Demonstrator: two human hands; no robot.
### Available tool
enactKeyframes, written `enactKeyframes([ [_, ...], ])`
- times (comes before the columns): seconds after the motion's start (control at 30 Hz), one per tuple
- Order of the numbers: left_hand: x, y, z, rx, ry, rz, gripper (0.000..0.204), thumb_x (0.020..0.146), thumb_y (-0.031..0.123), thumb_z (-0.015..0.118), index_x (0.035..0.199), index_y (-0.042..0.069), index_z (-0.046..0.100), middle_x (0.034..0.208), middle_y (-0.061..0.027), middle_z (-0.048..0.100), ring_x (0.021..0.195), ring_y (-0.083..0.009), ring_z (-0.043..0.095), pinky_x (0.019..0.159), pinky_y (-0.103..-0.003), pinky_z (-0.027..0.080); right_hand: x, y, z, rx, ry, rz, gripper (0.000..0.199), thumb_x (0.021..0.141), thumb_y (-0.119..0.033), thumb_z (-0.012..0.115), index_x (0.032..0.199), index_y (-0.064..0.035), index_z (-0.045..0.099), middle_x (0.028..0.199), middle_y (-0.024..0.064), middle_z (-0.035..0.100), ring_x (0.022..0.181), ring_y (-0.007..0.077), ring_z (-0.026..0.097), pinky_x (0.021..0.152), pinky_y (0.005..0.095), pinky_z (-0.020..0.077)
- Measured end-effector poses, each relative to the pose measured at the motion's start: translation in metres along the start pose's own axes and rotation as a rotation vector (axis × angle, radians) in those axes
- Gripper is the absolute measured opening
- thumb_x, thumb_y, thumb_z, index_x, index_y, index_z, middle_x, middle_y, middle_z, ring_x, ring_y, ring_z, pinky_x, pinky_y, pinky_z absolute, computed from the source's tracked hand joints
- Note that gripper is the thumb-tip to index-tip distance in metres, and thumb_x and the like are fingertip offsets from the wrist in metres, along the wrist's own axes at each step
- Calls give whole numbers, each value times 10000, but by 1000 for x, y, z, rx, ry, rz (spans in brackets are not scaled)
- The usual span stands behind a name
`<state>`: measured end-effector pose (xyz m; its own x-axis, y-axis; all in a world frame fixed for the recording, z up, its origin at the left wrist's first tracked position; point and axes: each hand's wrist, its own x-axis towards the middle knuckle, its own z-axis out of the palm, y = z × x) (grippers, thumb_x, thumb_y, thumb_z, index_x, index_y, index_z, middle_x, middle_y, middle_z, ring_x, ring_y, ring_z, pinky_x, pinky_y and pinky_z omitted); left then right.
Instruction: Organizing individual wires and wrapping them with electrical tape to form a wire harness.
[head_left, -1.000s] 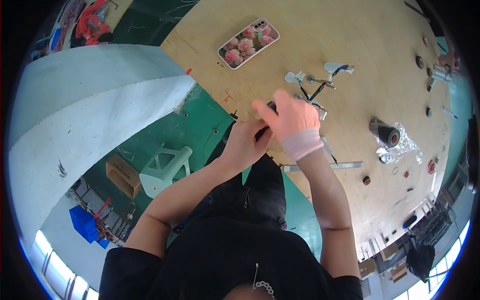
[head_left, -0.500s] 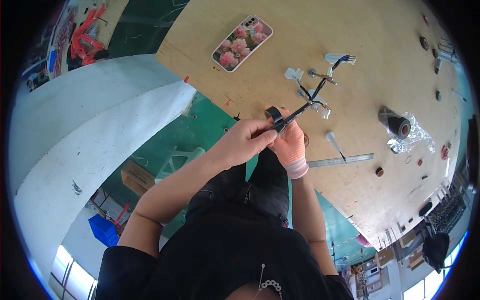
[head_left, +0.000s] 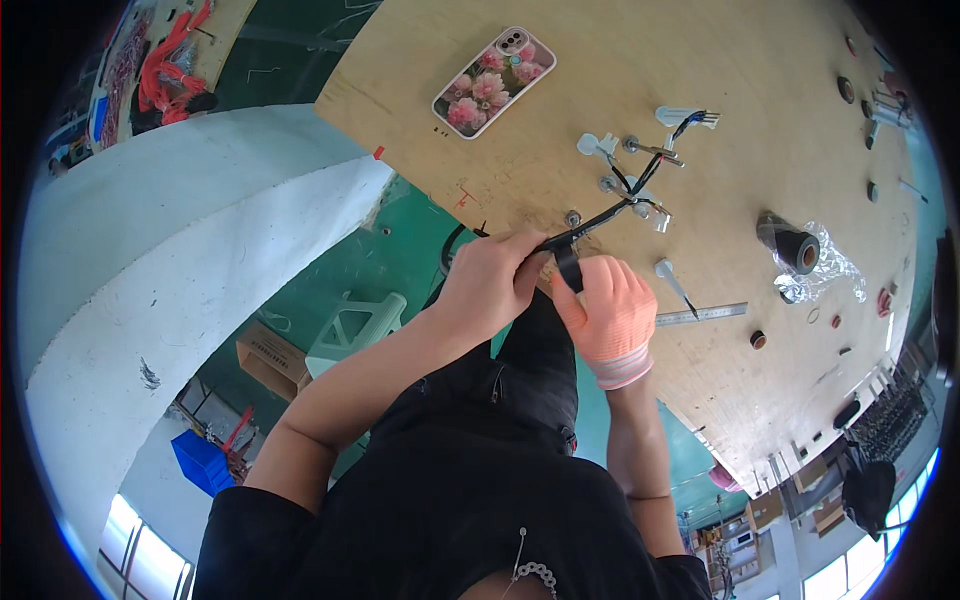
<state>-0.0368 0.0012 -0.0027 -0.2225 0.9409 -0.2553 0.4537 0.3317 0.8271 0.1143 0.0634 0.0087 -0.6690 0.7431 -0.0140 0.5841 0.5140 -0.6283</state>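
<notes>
We are working at the near edge of a plywood workbench, where a black wire harness runs between upright pegs set in the board. Our bare left hand pinches the bundle's near end between thumb and forefinger, fingers pressed tight on it, while our right hand, in an orange knit glove, closes on a short strip of black tape hanging from that same spot. The harness looks light and limp, bending wherever the pegs don't hold it, so we judge it best gripped close beside the wrap point, with steady tension and no tugging at the thin leads and small white connectors farther along. The tape seems thin and sticky, easy to crease. Compared with half a second ago, the view has tilted so the board sits higher and nearer, and our hands have shifted from the branch point toward the board's edge. A phone in a flowered case, a black tape roll on clear wrapping and a steel ruler lie apart from us.
</notes>
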Motion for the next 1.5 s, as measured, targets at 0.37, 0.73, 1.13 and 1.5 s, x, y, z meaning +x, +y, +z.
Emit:
enactKeyframes([
  [0.37,3,4,-10,-273,-171,-317,212,924,200,587,949,-1,650,632,-42,587,557,-95,510,505,-270,398,-8,-1,1,1044,132,852,212,920,-88,519,1083,27,593,890,52,640,716,88,553,650,247,461],
  [0.73,16,-3,-17,-949,-489,-727,244,956,243,558,924,6,610,714,24,501,516,-10,342,459,-173,253,15,61,48,1375,-409,228,358,826,44,580,1170,-50,560,1190,50,531,968,137,559,844,295,463],
  [1.13,7,10,-17,-183,-293,-292,179,924,166,576,911,-9,615,703,-33,603,572,-76,485,528,-243,398,-21,29,47,358,101,122,253,703,-120,747,860,7,594,1036,120,596,966,321,589,898,423,454],
  [1.5,-2,11,4,-62,47,2,81,817,20,620,889,-9,597,721,-198,605,657,-397,582,557,-411,457,47,-8,17,-50,231,27,217,760,-224,728,782,-53,596,549,91,495,443,267,470,438,339,385],
])
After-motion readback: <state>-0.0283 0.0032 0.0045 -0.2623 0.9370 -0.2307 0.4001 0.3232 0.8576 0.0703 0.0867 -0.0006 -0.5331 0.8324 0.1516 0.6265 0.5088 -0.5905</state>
